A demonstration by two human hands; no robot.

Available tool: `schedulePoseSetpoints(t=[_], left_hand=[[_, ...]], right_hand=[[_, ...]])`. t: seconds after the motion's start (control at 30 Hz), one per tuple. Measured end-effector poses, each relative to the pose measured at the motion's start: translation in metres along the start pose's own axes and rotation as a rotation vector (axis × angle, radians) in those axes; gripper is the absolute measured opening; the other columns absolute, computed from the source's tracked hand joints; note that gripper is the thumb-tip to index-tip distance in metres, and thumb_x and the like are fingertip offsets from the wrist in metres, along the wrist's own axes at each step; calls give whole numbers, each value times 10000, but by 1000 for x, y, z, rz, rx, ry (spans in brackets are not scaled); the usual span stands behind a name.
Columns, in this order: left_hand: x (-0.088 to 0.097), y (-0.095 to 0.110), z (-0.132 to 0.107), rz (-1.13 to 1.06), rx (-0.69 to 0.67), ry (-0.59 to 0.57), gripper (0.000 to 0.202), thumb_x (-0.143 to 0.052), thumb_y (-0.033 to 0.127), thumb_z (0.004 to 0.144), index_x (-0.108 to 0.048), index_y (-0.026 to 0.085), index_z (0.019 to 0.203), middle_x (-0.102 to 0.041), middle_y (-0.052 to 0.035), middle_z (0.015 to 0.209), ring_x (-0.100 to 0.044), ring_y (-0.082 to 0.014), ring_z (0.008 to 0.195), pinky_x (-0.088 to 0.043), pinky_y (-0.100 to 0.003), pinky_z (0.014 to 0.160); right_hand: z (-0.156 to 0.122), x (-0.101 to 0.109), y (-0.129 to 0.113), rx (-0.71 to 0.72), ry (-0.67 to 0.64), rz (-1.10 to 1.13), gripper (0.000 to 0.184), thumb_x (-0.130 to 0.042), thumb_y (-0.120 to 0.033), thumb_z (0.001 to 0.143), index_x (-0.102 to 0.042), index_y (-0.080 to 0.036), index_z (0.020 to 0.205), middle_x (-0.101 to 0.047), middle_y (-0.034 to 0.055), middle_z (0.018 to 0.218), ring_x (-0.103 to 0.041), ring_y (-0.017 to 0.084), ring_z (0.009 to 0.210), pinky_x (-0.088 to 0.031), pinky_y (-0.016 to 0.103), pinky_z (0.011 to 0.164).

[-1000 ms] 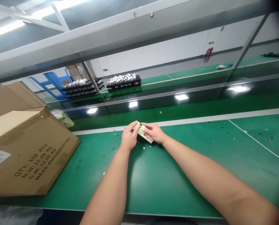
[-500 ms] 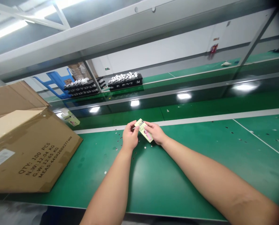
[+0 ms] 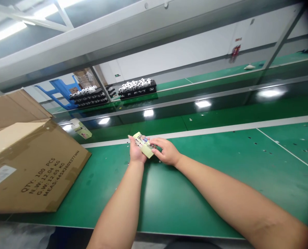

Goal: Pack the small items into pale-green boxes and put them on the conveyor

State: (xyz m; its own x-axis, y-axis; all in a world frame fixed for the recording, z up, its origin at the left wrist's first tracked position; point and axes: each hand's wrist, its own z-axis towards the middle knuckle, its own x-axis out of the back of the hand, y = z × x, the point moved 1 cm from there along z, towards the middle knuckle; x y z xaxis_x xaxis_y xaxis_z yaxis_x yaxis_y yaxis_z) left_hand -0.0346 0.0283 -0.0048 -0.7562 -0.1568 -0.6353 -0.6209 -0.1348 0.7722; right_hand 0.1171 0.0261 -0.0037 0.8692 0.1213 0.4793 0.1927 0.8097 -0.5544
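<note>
A small pale green printed card box (image 3: 143,144) lies across the palm of my left hand (image 3: 136,150), with its fingers curled up under it. My right hand (image 3: 166,151) is beside the box, fingertips at its right edge, and the fingers are slightly curved. The box's face shows dark print and a pink picture, too small to read. Both hands are above the green bench top (image 3: 216,193), near its far white strip (image 3: 211,128).
A large brown cardboard carton (image 3: 32,166) with printed markings leans at the left of the bench. Beyond it stands a similar green box (image 3: 82,131) with something white on it. Black trays of black-and-white balls (image 3: 137,89) sit on a farther bench. Small specks dot the green top.
The box has moved left and turned flatter, now lying on my left palm. My right hand has shifted off its upright grip to the box's right edge. The view has tilted slightly.
</note>
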Motion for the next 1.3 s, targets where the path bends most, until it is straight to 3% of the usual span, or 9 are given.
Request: schedulePoseSetpoints(t=[0.07, 0.23, 0.33, 0.5, 0.67, 0.83, 0.97, 1.13, 1.3], left_hand=[[2, 12, 0, -52, 54, -97, 732, -321, 807, 793, -616, 180, 1028, -641, -50, 762, -645, -177, 691, -536, -346, 708], [2, 19, -6, 13, 40, -200, 777, -322, 789, 805, -586, 179, 1209, -646, -50, 768, -624, -163, 673, -516, -322, 688], [0, 10, -4, 48, 50, -180, 762, -332, 762, 827, -551, 176, 1263, -663, -64, 792, -649, -188, 733, -525, -351, 735], [-3, -4, 1, 2, 53, -157, 625, -404, 650, 883, -522, 196, 1296, -697, -68, 877, -676, -193, 800, -530, -374, 820], [-4, -4, 2, 61, 82, -161, 526, -470, 521, 893, -543, 176, 1284, -686, -111, 1119, -676, -207, 905, -520, -384, 871], [-5, -10, -1, 136, 28, -199, 611, -404, 582, 914, -434, 206, 1395, -620, -127, 1280, -645, -225, 1070, -493, -391, 948], [-2, -27, -4, 357, -104, -174, 678, -386, 596, 925, -265, 237, 1487, -545, -117, 1377, -514, -213, 1270, -403, -387, 1058], [0, -38, -3, 732, -125, -253, 690, -514, 482, 911, -243, 227, 1492, -603, -105, 1265, -596, -192, 1077, -426, -378, 1001], [-3, -35, -1, 868, -121, -284, 513, -528, 448, 897, -479, 215, 1351, -635, -79, 1143, -611, -192, 965, -452, -361, 931]], right_hand=[[-1, 0, -4, -45, 11, -5, 259, -526, -319, 888, -641, -214, 1095, -665, 75, 1076, -602, 220, 1002, -479, 371, 924], [-4, -2, -4, -110, -43, -12, 187, -505, -304, 893, -653, -196, 930, -647, 59, 880, -586, 192, 820, -481, 330, 781], [-4, -5, -1, -162, -75, -28, 263, -510, -349, 898, -625, -193, 1075, -652, 79, 1019, -592, 207, 898, -475, 343, 827], [-1, -7, 0, -295, -163, -205, 755, -693, -511, 741, -428, -195, 1373, -574, 133, 1257, -552, 298, 1103, -449, 421, 922], [-1, -6, -5, -338, -152, -320, 672, -703, -471, 739, -471, -195, 1306, -596, 120, 1177, -563, 284, 1060, -462, 421, 893], [-2, -7, -5, -297, -87, -361, 660, -680, -426, 761, -438, -187, 1326, -567, 135, 1227, -541, 286, 1114, -449, 418, 932], [18, 13, 32, -414, 22, -357, 502, -663, -390, 777, -522, -166, 1204, -615, 131, 1104, -591, 249, 987, -464, 371, 871], [57, 79, 120, -665, 322, -348, 464, -653, -281, 775, -510, -146, 1196, -636, 135, 1111, -621, 226, 979, -475, 338, 852], [56, 121, 169, -877, 403, -409, 403, -668, -278, 770, -572, -105, 1121, -661, 175, 1052, -632, 273, 976, -477, 371, 865]])
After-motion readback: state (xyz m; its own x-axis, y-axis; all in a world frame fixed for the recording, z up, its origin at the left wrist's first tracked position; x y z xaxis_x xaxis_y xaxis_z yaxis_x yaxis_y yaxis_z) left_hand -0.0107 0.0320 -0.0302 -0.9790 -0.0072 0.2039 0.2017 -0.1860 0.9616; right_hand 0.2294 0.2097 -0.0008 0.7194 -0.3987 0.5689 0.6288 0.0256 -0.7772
